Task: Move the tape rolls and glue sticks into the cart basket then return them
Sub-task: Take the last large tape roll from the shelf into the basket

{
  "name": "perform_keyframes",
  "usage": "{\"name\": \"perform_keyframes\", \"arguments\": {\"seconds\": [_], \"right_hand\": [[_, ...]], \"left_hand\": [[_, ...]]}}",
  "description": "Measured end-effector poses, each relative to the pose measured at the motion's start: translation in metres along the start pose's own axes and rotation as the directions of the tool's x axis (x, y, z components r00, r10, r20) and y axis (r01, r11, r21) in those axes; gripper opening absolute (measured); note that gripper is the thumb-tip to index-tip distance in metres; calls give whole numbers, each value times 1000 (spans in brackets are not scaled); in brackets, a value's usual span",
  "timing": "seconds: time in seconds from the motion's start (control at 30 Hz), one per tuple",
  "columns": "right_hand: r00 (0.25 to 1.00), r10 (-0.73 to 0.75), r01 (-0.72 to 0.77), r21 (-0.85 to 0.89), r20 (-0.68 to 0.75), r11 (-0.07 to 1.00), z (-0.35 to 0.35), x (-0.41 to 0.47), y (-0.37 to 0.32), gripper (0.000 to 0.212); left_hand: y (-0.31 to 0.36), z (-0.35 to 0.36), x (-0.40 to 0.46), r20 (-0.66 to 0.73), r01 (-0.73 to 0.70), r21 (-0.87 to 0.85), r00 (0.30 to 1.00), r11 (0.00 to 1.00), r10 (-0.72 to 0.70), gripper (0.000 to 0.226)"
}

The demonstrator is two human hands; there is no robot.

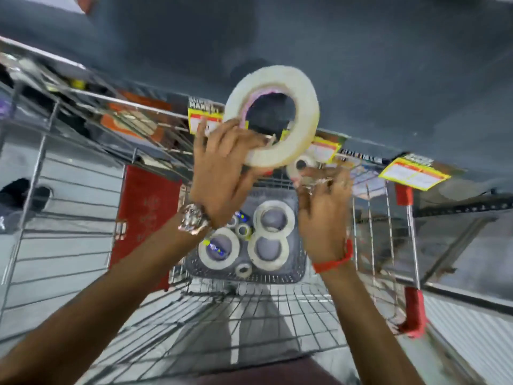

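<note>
While our left hand (222,159) clamps a big tape roll (273,115) by its rim, raised toward the shelf (133,107), our right hand (323,207) pinches a small roll (301,165) above the basket (301,262).

Both bare forearms reach forward and up. The left hand (222,159), a watch (193,218) on its wrist, has its fingers (244,140) curled closed. The right hand (323,209), red band (334,261) at the wrist, pinches closed, blurred.
</note>
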State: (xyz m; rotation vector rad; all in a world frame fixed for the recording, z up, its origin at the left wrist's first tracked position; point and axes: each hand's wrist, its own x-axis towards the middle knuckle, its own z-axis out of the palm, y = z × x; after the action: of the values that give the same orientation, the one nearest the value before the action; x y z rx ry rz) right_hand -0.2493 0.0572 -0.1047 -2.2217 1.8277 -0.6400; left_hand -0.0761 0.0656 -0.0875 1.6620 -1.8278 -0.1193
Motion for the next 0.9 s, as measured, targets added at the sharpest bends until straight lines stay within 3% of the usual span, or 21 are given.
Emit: {"name": "perform_keyframes", "arguments": {"seconds": [0.07,0.13,0.2,0.27,0.33,0.4,0.6,0.73,0.8,0.9], "right_hand": [[985,12,-17,30,172,999,31,-33,8,19],[916,68,-71,-8,396,997,61,-58,22,22],[754,148,-77,-137,640,988,88,-77,35,26],[571,184,41,-251,800,967,108,-90,45,32],[453,196,132,-282,870,950,122,-99,51,31],[399,187,189,-279,898,941,133,-104,57,31],[272,180,155,-228,945,961,156,-102,71,33],[279,142,110,-179,950,978,164,-101,76,34],[362,140,84,-182,922,980,165,-95,74,36],[530,140,67,-206,836,976,167,-85,72,39]], "left_hand": [[-17,4,-40,37,-16,55,999,998,14,51],[-36,20,-70,147,12,113,989,994,-29,52],[-56,43,-92,266,74,179,956,981,-121,44],[-75,67,-107,373,166,221,896,961,-240,37],[-91,87,-119,459,255,243,820,936,-342,35],[-105,104,-129,514,310,256,759,916,-400,37],[-126,137,-151,539,375,260,708,890,-456,39],[-131,150,-162,593,420,248,647,873,-480,51],[-130,154,-169,630,407,308,589,860,-505,60],[-129,156,-178,640,376,342,578,861,-506,62]]}}
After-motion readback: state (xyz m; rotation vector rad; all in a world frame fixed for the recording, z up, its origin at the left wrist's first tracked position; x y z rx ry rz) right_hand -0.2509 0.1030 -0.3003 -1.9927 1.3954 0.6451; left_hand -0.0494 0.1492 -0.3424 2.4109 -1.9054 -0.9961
